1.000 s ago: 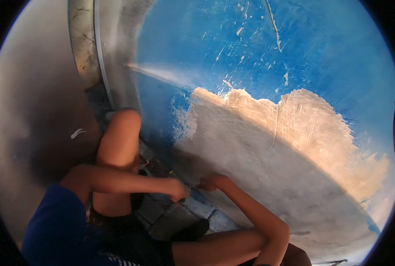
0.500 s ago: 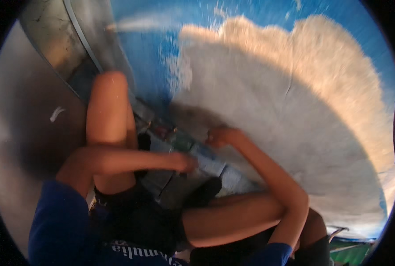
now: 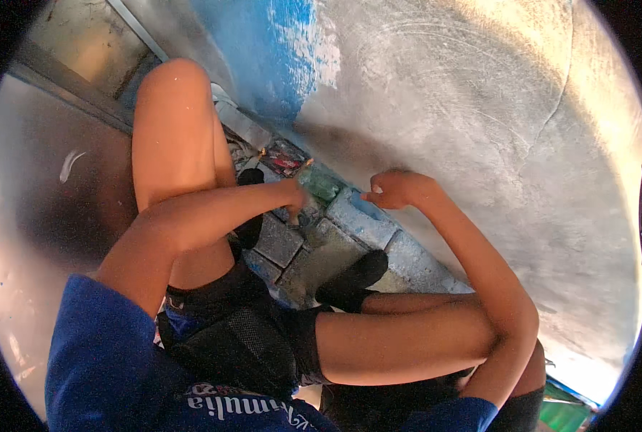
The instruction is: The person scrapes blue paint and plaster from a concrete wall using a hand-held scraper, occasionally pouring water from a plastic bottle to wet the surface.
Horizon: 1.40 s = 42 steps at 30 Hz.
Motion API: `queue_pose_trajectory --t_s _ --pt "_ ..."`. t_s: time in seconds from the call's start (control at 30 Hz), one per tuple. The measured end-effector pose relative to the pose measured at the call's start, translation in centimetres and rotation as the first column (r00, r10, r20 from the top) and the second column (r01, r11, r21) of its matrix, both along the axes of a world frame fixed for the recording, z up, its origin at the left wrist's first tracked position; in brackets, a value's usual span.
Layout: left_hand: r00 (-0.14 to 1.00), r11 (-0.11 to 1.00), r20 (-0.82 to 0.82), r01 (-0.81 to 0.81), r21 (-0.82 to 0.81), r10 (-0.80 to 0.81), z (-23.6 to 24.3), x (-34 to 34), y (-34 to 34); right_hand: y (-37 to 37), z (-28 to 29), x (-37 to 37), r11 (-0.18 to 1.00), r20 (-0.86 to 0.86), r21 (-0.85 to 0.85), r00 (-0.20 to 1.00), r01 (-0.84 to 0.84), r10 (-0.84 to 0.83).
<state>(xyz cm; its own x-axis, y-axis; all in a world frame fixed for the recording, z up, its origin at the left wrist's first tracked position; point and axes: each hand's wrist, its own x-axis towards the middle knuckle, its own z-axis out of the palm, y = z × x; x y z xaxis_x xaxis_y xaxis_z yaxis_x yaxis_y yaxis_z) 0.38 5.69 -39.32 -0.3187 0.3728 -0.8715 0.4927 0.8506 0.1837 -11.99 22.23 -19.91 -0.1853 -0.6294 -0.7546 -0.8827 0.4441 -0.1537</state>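
Note:
My left hand (image 3: pixel 294 196) hangs over the pavers with its fingers pointing down, partly smeared by motion. What it holds, if anything, does not show. It is nearest to a translucent green object (image 3: pixel 321 184) lying at the wall's foot, whose kind I cannot make out. My right hand (image 3: pixel 399 190) is beside the bare grey part of the wall (image 3: pixel 465 129), its fingers curled in and thumb side toward my left hand. Anything between those fingers is too small or hidden to name. The two hands are apart.
Grey-blue paving blocks (image 3: pixel 364 219) run along the wall's base. A red and dark crumpled scrap (image 3: pixel 285 157) lies there. My bent knees (image 3: pixel 175 108) and black-covered feet (image 3: pixel 353 279) frame the spot. A smooth brownish panel (image 3: pixel 69 201) stands at the left; flaking blue paint (image 3: pixel 263 57) covers the far wall.
The view has shifted, so the wall and pavers sit differently in it. My left hand has moved away from me, toward the green object; my right hand stays by the wall, fingers curled.

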Motion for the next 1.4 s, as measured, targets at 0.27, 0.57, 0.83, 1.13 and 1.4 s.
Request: queue_pose_trajectory --t_s 0.27,0.57,0.83,1.13,1.4 --pt "0.867 0.950 -0.400 -0.224 0.218 0.296 10.6 -1.2 3.7 0.0 -0.2 -0.4 0.999 -0.009 0.052 1.000 0.006 -0.005" --pt "0.892 0.981 -0.411 -0.152 0.123 0.190 9.8 -1.2 3.9 0.2 -0.5 -0.5 1.000 0.006 -0.018 1.000 0.020 -0.020" --pt "0.871 0.959 -0.419 -0.173 0.225 0.255 9.9 -1.6 4.0 -0.7 0.5 0.2 0.999 -0.028 0.035 0.999 -0.018 0.019" --pt "0.769 0.911 -0.546 -0.111 0.397 0.332 7.3 -0.4 2.8 -0.4 -0.1 0.0 1.000 -0.039 -0.003 0.999 -0.001 0.001" --pt "0.781 0.945 -0.553 -0.139 0.296 0.289 12.8 -2.5 3.9 0.6 -0.6 -0.5 0.997 0.007 -0.035 0.997 0.071 -0.071"
